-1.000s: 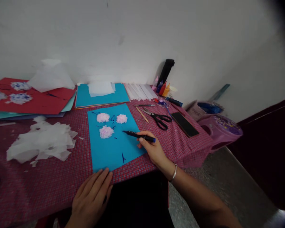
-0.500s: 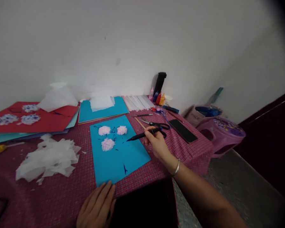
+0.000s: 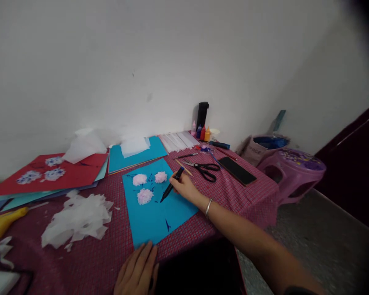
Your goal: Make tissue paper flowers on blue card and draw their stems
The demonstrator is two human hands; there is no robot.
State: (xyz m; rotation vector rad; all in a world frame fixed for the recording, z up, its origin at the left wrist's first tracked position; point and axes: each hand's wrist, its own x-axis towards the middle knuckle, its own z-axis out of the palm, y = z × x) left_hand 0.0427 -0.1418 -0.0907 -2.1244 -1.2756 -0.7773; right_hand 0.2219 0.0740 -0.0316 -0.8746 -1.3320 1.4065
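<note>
A blue sheet of paper (image 3: 150,225) lies in front of me with three pale pink paper puffs (image 3: 145,196) on it and dark blue marks around them. My right hand (image 3: 186,186) grips a black marker (image 3: 171,185), its tip down at the sheet just right of the lowest puff. Fingers stretched out, my left hand (image 3: 138,268) rests flat on the sheet's near edge. Black-handled scissors (image 3: 204,169) lie beyond my right hand, beside a thin wooden stick (image 3: 183,167).
To the left are torn white tissue (image 3: 80,219), a red sheet with puffs (image 3: 76,174) and a yellow glue gun (image 3: 6,223). Small paint bottles (image 3: 203,133) stand by the wall. A phone (image 3: 237,171) lies at the right, near a pink stool (image 3: 283,172).
My right hand has come left and nearer, and the marker now stands steeper with its tip lower on the sheet. The whole view has shifted slightly; my left hand stays on the paper's edge.
</note>
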